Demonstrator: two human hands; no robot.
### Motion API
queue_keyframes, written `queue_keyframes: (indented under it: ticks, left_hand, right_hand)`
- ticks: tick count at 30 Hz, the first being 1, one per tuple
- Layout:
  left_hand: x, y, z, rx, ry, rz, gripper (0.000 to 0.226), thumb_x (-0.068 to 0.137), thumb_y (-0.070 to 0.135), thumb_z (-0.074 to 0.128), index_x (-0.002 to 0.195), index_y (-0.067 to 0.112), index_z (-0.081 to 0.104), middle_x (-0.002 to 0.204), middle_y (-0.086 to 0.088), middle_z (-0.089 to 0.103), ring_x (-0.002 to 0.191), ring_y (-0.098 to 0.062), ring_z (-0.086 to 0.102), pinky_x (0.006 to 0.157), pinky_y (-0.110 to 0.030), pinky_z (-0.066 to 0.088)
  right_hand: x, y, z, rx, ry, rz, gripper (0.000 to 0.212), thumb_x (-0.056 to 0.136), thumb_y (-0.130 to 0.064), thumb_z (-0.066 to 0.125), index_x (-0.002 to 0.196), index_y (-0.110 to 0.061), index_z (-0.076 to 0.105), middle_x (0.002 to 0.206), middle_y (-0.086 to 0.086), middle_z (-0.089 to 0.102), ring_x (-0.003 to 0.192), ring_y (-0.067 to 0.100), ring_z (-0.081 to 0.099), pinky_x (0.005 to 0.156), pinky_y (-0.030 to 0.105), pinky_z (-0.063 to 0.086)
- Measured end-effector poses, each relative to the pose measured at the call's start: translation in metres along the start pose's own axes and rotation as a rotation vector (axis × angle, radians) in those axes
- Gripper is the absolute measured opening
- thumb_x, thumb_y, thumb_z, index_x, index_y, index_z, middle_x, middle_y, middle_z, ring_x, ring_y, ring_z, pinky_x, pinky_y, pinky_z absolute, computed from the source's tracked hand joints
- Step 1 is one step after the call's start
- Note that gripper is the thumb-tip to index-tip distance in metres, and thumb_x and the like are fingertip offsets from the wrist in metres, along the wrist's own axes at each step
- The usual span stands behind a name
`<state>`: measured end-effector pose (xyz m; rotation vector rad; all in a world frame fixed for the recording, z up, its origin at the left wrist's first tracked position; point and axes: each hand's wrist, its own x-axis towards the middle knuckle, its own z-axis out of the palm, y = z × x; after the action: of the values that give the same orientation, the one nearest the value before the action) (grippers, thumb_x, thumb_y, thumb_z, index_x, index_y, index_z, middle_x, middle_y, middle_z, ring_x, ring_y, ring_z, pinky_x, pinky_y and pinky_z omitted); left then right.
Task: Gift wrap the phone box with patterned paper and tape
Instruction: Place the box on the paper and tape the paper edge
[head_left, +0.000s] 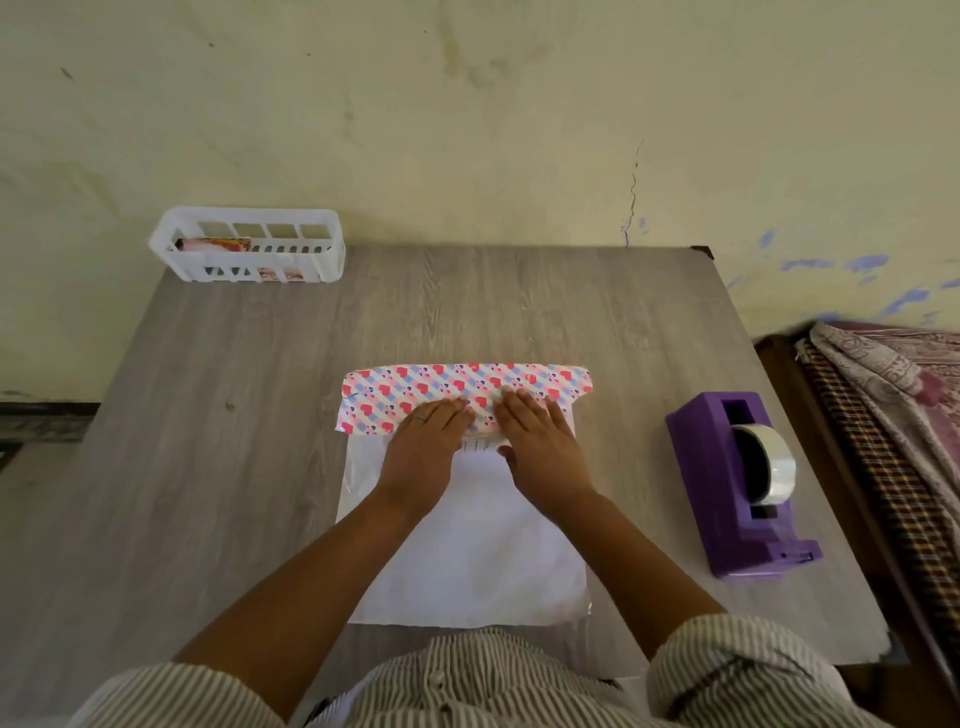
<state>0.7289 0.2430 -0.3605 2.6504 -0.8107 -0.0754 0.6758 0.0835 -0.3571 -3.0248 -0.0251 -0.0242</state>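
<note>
Striped shirt fabric (467, 680) fills the bottom edge at six o'clock, cut off by the frame, with rolled sleeves on both forearms. Just beyond it the wrapping paper (467, 545) lies on the grey wood-grain table (208, 415), its plain white underside facing up; its far part is folded back toward the person, showing a print of pink hearts on blue and white diagonal stripes. Both hands lie flat on that folded flap with fingers straight, pressing down rather than gripping: the left hand (426, 441), which wears a ring, and the right hand (540, 441), their fingertips nearly meeting at the centre of the view. The phone box (480, 448) sits beneath the flap and the hands, almost wholly hidden; only a thin white strip with small dark marks peeks out between the wrists, too small to read.

At three o'clock a purple tape dispenser (737, 488) holding a roll of clear tape stands well apart from the paper; no brand is legible on it. At ten o'clock a white slotted basket (249, 244) overhangs the table's far corner, and its colourful contents are too blurred to identify. No readable writing appears anywhere.
</note>
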Motion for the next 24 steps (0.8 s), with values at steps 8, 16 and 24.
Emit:
queue_keyframes:
  ticks: [8,16,24]
  left_hand:
    - [0.015,0.023,-0.005,0.307,-0.107,-0.079,0.08,0.092,0.039,0.055,0.149,0.025,0.001,0.155,-0.008,0.011,0.141,-0.028,0.018,0.115,-0.041,0.016]
    - [0.036,0.004,0.003,0.343,-0.277,0.311,0.076,0.099,0.033,0.04,0.142,0.025,-0.023,0.151,-0.001,-0.028,0.142,-0.024,-0.02,0.113,-0.045,-0.013]
    - [0.028,-0.013,0.007,0.329,-0.208,0.426,0.072,0.097,0.028,0.046,0.149,0.027,-0.004,0.157,-0.001,-0.007,0.144,-0.025,-0.006,0.113,-0.047,-0.004]
  right_hand:
    - [-0.024,-0.018,0.022,0.027,0.169,0.058,0.078,0.062,-0.011,0.086,0.133,-0.005,0.053,0.14,0.01,0.05,0.132,0.023,0.037,0.105,0.04,0.028]
    - [-0.047,-0.011,0.032,0.322,0.216,0.197,0.073,0.07,-0.007,0.08,0.135,-0.008,0.046,0.146,0.014,0.041,0.135,0.033,0.038,0.106,0.044,0.036]
    - [-0.077,0.01,0.047,0.284,-0.065,0.448,0.075,0.088,-0.059,0.016,0.151,-0.017,0.014,0.159,0.003,0.009,0.147,0.023,0.001,0.116,0.038,-0.007]
